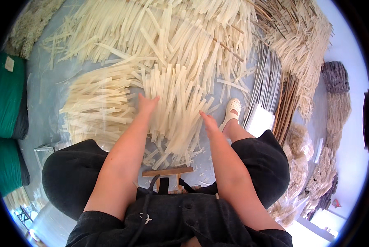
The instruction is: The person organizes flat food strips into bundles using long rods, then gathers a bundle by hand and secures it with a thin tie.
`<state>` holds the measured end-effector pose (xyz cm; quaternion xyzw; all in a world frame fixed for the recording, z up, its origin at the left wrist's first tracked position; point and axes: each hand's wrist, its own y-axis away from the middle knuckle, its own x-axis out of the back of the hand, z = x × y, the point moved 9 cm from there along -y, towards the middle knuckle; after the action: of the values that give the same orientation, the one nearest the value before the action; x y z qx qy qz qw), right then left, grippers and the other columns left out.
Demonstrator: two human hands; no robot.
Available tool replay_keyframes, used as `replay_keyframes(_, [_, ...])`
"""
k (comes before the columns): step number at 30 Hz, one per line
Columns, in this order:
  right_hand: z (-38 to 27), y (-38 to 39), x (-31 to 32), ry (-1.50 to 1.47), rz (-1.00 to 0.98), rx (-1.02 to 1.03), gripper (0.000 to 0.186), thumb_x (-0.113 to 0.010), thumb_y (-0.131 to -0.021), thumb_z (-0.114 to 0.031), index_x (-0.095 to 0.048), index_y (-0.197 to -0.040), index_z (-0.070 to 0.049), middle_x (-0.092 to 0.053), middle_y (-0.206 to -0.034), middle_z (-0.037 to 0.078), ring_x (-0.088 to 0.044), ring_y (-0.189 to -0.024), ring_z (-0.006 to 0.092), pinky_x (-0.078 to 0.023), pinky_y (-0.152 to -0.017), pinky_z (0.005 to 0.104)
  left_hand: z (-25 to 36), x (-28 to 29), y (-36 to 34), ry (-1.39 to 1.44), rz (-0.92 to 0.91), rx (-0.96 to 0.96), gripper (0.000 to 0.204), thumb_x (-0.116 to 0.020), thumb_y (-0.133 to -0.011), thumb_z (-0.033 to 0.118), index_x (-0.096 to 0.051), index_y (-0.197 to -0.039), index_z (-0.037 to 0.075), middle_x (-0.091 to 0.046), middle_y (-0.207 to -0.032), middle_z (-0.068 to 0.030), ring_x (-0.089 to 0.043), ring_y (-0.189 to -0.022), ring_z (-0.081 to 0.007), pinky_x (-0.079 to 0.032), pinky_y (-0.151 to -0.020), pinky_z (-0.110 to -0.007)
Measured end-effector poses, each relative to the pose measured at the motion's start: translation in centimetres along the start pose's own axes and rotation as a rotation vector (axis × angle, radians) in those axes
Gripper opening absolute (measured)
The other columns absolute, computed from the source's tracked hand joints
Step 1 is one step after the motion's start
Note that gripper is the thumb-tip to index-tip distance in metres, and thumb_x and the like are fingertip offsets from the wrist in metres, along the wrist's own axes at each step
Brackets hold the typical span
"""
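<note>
Both my hands are at a middle bundle of flat, cream-coloured strips (174, 94) lying on the grey floor. My left hand (146, 103) is at its left side, thumb and forefinger spread apart, touching or just over the strips. My right hand (209, 123) is at the right edge, fingers extended and slightly bent against the strip ends, with no grip visible. Another loose bundle (94, 107) lies to the left, and a larger spread of strips (151, 29) lies beyond. A short wooden piece (167, 171) is below, between my legs.
Green wrapped bundles (5, 94) line the left. On the right are long grey strips (262, 74), brown rods (284, 107), a white panel (258, 120), bagged fibre (295, 160) and stacked dried bundles (337, 103). My foot in a cream clog (233, 107) is beside the strips.
</note>
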<state>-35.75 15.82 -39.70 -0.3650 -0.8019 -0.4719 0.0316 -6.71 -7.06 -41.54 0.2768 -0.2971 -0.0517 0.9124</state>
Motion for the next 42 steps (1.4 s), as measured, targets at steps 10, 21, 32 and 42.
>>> replay_keyframes(10, [-0.4, 2.1, -5.2, -0.010, -0.312, 0.085, 0.080, -0.076, -0.078, -0.045, -0.040, -0.140, -0.008, -0.054, -0.132, 0.010, -0.051, -0.121, 0.0249, -0.040, -0.100, 0.0429, -0.9, -7.2, 10.0, 0.331, -0.812, 0.173, 0.059, -0.074, -0.081, 0.016, -0.048, -0.134, 0.009, -0.062, -0.121, -0.0108, -0.059, -0.111, -0.0257, -0.050, -0.089, -0.044])
replay_keyframes(21, [3.0, 4.6, -5.2, 0.050, -0.475, 0.023, 0.074, -0.076, -0.076, -0.032, -0.045, -0.136, -0.002, -0.057, -0.128, 0.014, -0.054, -0.118, 0.0255, -0.042, -0.099, 0.0387, -4.8, -6.0, 14.8, 0.161, -0.970, 0.189, 0.080, -0.079, -0.076, 0.028, -0.036, -0.141, 0.010, -0.055, -0.131, -0.0107, -0.056, -0.116, -0.0281, -0.049, -0.087, -0.048])
replay_keyframes(32, [-16.7, 3.7, -8.0, 0.538, 0.149, 0.932, 0.080, -0.071, -0.078, -0.036, -0.036, -0.143, -0.003, -0.045, -0.139, 0.023, -0.042, -0.131, 0.0377, -0.029, -0.112, 0.0440, -7.4, -7.4, 11.1, 0.205, -0.681, 0.340, 0.062, -0.078, -0.077, 0.030, -0.048, -0.123, 0.002, -0.061, -0.116, -0.0149, -0.061, -0.105, -0.0268, -0.051, -0.085, -0.041])
replay_keyframes(42, [-21.3, 8.3, -25.5, 1.283, 0.097, 1.085, 0.040, -0.067, -0.079, -0.036, -0.065, -0.110, -0.011, -0.057, -0.108, 0.012, -0.056, -0.103, 0.0305, -0.035, -0.095, 0.0468, -6.7, -6.6, 10.6, 0.038, -0.575, 0.169, 0.077, -0.077, -0.070, 0.029, -0.044, -0.134, 0.001, -0.060, -0.123, -0.0197, -0.059, -0.114, -0.0316, -0.046, -0.097, -0.038])
